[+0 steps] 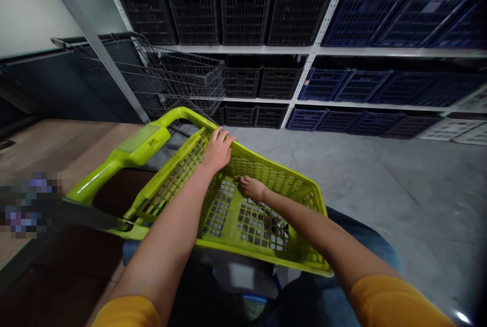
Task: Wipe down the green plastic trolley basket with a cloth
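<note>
A lime-green plastic shopping cart (266,253) stands right in front of me, its basket made of open lattice. My left hand (218,150) is laid over the far rim near the hinged child-seat flap (167,172), with fingers curled over the edge. Inside the basket, low over the lattice floor, is my right hand (251,187). Its fingers are bent together, and a small tip shows at them; what they hold, if anything, is too small to make out. The cart's thick green handle (140,144) lies to the left.
Behind the cart stands a grey wire shopping cart (186,76). White metal shelving (304,81) carries black crates (243,15) and blue crates (365,12). White crates (452,126) sit low at the right. A metal post (99,48) rises at the left, beside a brown surface (64,149). Grey floor (380,175) extends right.
</note>
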The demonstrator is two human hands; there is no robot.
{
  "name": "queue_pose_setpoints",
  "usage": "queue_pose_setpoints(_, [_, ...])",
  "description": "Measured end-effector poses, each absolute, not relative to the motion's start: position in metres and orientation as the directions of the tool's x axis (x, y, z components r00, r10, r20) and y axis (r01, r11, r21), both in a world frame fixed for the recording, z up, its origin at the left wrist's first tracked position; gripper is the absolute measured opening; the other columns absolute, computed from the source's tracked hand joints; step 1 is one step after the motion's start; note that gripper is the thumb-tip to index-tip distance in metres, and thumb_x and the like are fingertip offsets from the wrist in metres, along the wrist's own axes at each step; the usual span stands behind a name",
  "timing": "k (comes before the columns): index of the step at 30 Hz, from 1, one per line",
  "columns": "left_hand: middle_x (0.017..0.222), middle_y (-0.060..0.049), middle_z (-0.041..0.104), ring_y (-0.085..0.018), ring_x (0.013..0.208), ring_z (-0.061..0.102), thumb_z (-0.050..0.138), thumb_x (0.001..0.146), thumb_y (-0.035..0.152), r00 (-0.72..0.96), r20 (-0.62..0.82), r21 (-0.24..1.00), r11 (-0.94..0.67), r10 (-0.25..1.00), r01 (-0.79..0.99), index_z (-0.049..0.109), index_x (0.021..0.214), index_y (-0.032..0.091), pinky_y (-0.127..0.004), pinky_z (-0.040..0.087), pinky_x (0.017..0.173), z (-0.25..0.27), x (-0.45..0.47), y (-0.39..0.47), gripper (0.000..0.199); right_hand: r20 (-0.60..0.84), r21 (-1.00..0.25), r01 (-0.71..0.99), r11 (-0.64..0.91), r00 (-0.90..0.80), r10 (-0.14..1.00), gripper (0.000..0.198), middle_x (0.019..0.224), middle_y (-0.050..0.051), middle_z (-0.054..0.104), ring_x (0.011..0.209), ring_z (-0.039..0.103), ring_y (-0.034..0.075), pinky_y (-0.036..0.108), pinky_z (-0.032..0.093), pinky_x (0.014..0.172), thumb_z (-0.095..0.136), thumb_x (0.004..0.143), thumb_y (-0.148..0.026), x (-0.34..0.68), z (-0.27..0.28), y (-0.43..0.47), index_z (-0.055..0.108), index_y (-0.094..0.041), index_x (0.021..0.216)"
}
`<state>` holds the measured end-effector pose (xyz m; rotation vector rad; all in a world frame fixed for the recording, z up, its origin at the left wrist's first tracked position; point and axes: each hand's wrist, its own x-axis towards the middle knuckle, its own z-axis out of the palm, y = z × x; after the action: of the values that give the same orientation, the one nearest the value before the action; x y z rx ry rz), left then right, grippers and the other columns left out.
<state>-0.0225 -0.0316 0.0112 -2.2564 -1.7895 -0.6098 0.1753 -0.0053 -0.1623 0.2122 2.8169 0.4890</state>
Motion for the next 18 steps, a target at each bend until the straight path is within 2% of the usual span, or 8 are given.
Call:
queue_pose_setpoints(2, [0.135,-0.011,0.05,-0.031,0.141,0.027,0.048,0.085,0.016,0.175,0.435,0.099,-0.24,0.883,0.966,0.056,0.125,0.021,-0.051,0.033,0.115,0.012,-0.021,-0.032,0.041,-0.268,0.272,0.099,0.957,-0.947,0.175,0.027,0.114,0.016,0.066,0.121,0.048,0.027,0.039,0.042,0.096,0.047,0.092,-0.015,0.169,-0.166,-0.003,0.07,-0.011,0.107])
queue_pose_setpoints(4, [0.135,-0.011,0.05,-0.031,0.141,0.027,0.048,0.084,0.015,0.171,0.433,0.102,-0.237,0.885,0.966,0.057,0.125,0.021,-0.052,0.032,0.115,0.013,-0.02,-0.032,0.042,-0.254,0.24,0.112,0.964,-0.952,0.173,0.028,0.114,0.018,0.066,0.12,0.05,0.027,0.038,0.046,0.092,0.045,0.093,-0.015,0.16,-0.17,-0.002,0.07,-0.008,0.105])
queue_pose_setpoints(7, [0.135,-0.011,0.05,-0.031,0.141,0.027,0.047,0.083,0.012,0.168,0.434,0.108,-0.236,0.885,0.966,0.057,0.126,0.022,-0.053,0.033,0.115,0.014,-0.02,-0.033,0.045,-0.204,0.204,0.221,0.954,-0.943,0.262,0.034,0.119,0.022,0.063,0.122,0.051,0.028,0.038,0.047,0.092,0.039,0.095,-0.013,0.14,-0.174,-0.004,0.067,-0.005,0.113])
queue_pose_setpoints(10, [0.135,-0.01,0.05,-0.031,0.142,0.028,0.046,0.081,0.008,0.175,0.437,0.104,-0.243,0.883,0.964,0.057,0.127,0.021,-0.051,0.034,0.115,0.013,-0.022,-0.032,0.049,-0.194,0.161,0.337,0.928,-0.911,0.365,0.035,0.117,0.023,0.064,0.117,0.055,0.027,0.036,0.05,0.089,0.037,0.095,-0.01,0.115,-0.175,-0.006,0.066,-0.003,0.113])
queue_pose_setpoints(12, [0.135,-0.01,0.05,-0.031,0.142,0.028,0.046,0.08,0.007,0.187,0.442,0.094,-0.253,0.877,0.963,0.056,0.127,0.021,-0.05,0.032,0.116,0.011,-0.024,-0.031,0.051,-0.204,0.164,0.363,0.917,-0.897,0.392,0.034,0.117,0.025,0.063,0.114,0.057,0.028,0.035,0.051,0.085,0.037,0.094,-0.009,0.103,-0.174,-0.005,0.065,-0.002,0.113])
queue_pose_setpoints(18, [0.138,-0.013,0.048,-0.032,0.143,0.025,0.052,0.08,0.012,0.206,0.451,0.071,-0.265,0.869,0.962,0.053,0.13,0.02,-0.053,0.029,0.117,0.005,-0.024,-0.031,0.05,-0.321,0.126,0.344,0.931,-0.873,0.366,0.031,0.112,0.019,0.068,0.104,0.063,0.025,0.032,0.053,0.079,0.04,0.095,-0.013,0.14,-0.159,-0.004,0.065,-0.009,0.113])
